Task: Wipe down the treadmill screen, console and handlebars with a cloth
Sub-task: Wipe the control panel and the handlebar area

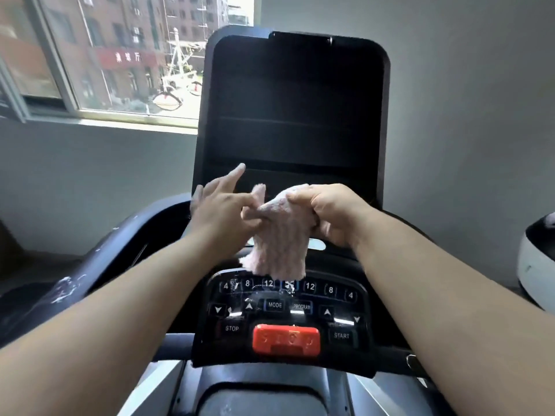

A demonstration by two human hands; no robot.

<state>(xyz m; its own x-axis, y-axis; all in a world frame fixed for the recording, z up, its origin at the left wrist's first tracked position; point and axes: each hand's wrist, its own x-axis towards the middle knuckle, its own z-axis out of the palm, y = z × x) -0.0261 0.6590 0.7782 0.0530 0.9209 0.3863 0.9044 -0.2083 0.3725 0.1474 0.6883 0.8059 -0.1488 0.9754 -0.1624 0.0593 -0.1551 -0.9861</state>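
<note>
A pale pink fluffy cloth [279,241] hangs in the air between my hands, just above the console [288,307] with its buttons and red stop key. My right hand [327,211] grips the cloth's top right in a fist. My left hand [225,211] pinches the cloth's left edge with thumb and lower fingers, while the index finger points up toward the screen. The tall dark screen [294,109] rises behind both hands. The left handlebar [99,259] curves down to the left and shows white smears.
A window [126,55] with a street view is at the upper left. A white round appliance [537,259] stands at the right edge. Grey wall lies behind the treadmill. The treadmill deck's front cover [261,397] is below the console.
</note>
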